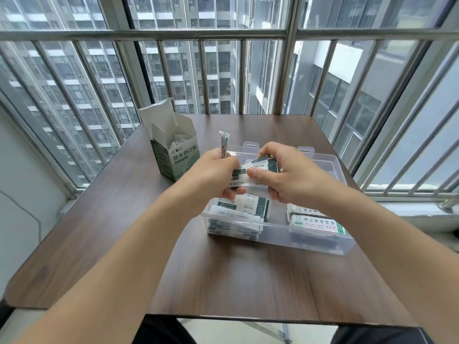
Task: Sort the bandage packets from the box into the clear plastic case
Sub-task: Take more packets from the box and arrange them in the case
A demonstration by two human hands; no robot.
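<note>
A: Where is this?
B: A dark wooden table by a barred window, tower blocks outside.
A: And the hands?
B: Both hover over the clear case. The left hand grips a stack of packets standing on edge. The right hand pinches a loose packet between thumb and fingers.
A: The rest?
B: More packets lie in the case's near-left corner, others near-right. The open box stands just left of the case.

Open green box upright beside packet-filled clear case.
</note>
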